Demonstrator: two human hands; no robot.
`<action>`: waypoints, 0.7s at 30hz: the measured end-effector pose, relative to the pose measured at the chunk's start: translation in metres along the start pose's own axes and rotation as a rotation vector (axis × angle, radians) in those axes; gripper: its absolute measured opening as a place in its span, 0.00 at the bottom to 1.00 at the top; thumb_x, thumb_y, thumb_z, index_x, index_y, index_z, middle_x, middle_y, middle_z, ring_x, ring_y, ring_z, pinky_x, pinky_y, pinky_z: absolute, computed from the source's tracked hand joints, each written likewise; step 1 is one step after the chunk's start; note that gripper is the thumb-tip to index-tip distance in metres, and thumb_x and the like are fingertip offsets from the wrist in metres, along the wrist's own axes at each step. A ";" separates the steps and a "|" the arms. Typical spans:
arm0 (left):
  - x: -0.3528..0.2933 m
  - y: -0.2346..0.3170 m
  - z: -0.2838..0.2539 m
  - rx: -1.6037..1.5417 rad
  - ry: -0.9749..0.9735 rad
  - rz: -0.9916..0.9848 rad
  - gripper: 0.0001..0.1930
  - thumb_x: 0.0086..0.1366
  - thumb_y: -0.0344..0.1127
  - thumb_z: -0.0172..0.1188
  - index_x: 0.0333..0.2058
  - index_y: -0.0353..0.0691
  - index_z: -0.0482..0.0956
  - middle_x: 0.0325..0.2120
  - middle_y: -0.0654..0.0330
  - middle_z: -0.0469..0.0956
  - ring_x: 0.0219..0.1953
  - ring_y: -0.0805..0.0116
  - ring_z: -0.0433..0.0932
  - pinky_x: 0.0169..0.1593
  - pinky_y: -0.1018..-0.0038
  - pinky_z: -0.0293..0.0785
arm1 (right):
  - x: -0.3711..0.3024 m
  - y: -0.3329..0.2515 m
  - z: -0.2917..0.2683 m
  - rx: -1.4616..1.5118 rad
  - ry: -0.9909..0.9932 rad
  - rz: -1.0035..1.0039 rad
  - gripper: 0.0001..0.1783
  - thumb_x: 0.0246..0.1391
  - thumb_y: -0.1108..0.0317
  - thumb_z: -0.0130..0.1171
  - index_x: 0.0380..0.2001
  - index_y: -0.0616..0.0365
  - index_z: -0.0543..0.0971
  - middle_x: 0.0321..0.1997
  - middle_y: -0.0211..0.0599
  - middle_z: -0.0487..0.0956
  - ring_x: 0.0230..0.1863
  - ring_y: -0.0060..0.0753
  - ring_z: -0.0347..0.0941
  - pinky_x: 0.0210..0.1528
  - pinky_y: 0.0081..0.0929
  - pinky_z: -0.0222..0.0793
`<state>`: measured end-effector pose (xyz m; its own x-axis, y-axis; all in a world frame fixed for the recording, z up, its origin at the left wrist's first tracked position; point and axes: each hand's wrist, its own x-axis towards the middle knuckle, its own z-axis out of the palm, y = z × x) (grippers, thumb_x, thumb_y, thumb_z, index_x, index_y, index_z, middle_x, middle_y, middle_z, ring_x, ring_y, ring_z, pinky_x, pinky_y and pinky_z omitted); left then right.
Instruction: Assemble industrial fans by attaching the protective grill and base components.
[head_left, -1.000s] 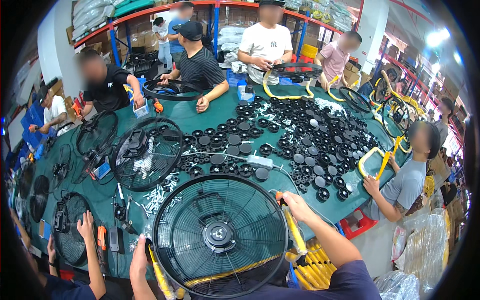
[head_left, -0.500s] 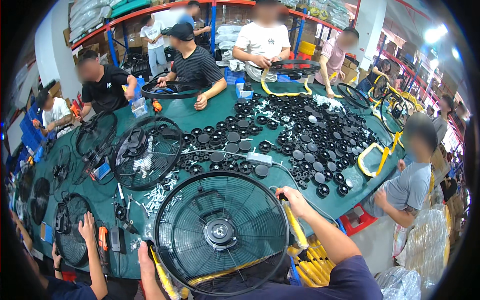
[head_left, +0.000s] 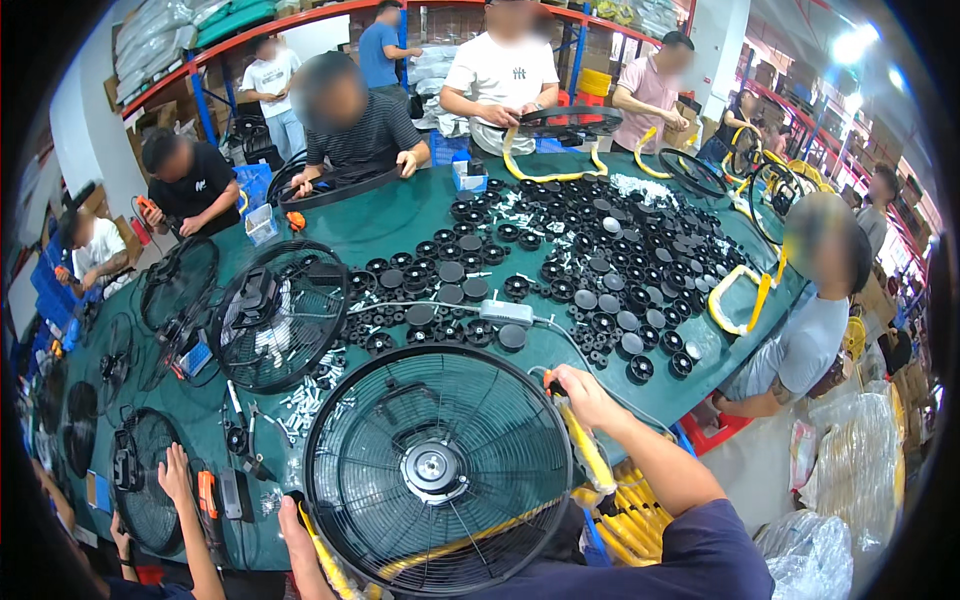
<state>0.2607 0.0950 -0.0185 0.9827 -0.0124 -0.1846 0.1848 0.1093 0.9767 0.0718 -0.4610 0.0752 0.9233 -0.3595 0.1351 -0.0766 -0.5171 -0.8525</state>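
Observation:
A large round black fan cage (head_left: 385, 440) with a silver and black hub (head_left: 434, 470) at its middle stands tilted before me at the table's near edge. Wrapped in clear film, a yellow tube stand (head_left: 590, 455) runs up both its sides and across behind its lower part. My right hand (head_left: 585, 397) is closed round the stand's dark upper end on the right. On the left, my left hand (head_left: 293, 525) grips the stand's other arm beside the cage rim; its fingers are partly hidden.
The green table (head_left: 400, 225) carries a heap of round black knobs (head_left: 640, 290), white screws (head_left: 300, 405), a grey power adapter (head_left: 506, 312) and more fan cages (head_left: 280, 315). A co-worker's hand (head_left: 176, 475) touches a fan at left. Yellow tubes (head_left: 635, 510) stand low at my right.
My view has shifted slightly, and the fan cage appears a little further left. Both hands keep their hold. Across the table, the person in the striped shirt has leaned over a black ring.

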 end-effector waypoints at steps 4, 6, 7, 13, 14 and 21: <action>0.016 -0.020 -0.022 -0.015 -0.140 -0.012 0.34 0.70 0.61 0.55 0.59 0.35 0.74 0.49 0.60 0.76 0.49 0.69 0.74 0.54 0.71 0.71 | 0.006 0.002 -0.006 -0.032 -0.095 0.159 0.25 0.65 0.55 0.37 0.37 0.62 0.80 0.38 0.47 0.77 0.43 0.43 0.73 0.50 0.38 0.67; -0.003 -0.002 -0.022 -0.027 -0.133 -0.020 0.32 0.71 0.61 0.54 0.57 0.37 0.75 0.46 0.62 0.77 0.46 0.70 0.75 0.51 0.72 0.72 | 0.007 -0.003 0.000 0.020 -0.129 0.130 0.25 0.67 0.53 0.38 0.40 0.62 0.79 0.38 0.46 0.77 0.42 0.43 0.74 0.50 0.37 0.68; -0.004 0.021 0.008 0.032 -0.134 -0.019 0.29 0.73 0.60 0.51 0.54 0.36 0.76 0.43 0.62 0.77 0.44 0.72 0.74 0.49 0.73 0.70 | -0.003 -0.025 -0.011 0.041 -0.122 0.323 0.26 0.68 0.52 0.38 0.42 0.61 0.79 0.40 0.46 0.78 0.43 0.43 0.74 0.51 0.37 0.69; -0.007 0.078 0.016 0.274 -0.175 -0.232 0.33 0.75 0.62 0.47 0.47 0.32 0.79 0.37 0.63 0.78 0.37 0.73 0.74 0.43 0.75 0.71 | -0.011 -0.029 -0.016 -0.163 -0.136 0.052 0.25 0.74 0.55 0.37 0.55 0.60 0.76 0.53 0.46 0.81 0.56 0.47 0.77 0.61 0.38 0.69; -0.009 0.084 0.024 0.266 -0.150 -0.285 0.32 0.75 0.62 0.47 0.45 0.32 0.79 0.36 0.63 0.78 0.37 0.73 0.74 0.42 0.75 0.70 | -0.011 -0.025 -0.014 -0.162 -0.141 0.054 0.25 0.74 0.55 0.37 0.55 0.60 0.76 0.53 0.46 0.81 0.56 0.47 0.77 0.61 0.38 0.69; -0.003 0.039 0.031 0.174 -0.033 0.069 0.25 0.74 0.56 0.48 0.36 0.37 0.77 0.30 0.65 0.75 0.31 0.75 0.71 0.35 0.75 0.67 | -0.013 0.001 -0.004 -0.058 0.002 -0.010 0.28 0.74 0.51 0.36 0.47 0.65 0.77 0.48 0.46 0.82 0.53 0.41 0.77 0.60 0.37 0.68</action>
<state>0.2655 0.0680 0.0238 0.9924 -0.0434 -0.1153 0.1125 -0.0625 0.9917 0.0578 -0.4600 0.0743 0.9235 -0.3555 0.1440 -0.0893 -0.5643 -0.8207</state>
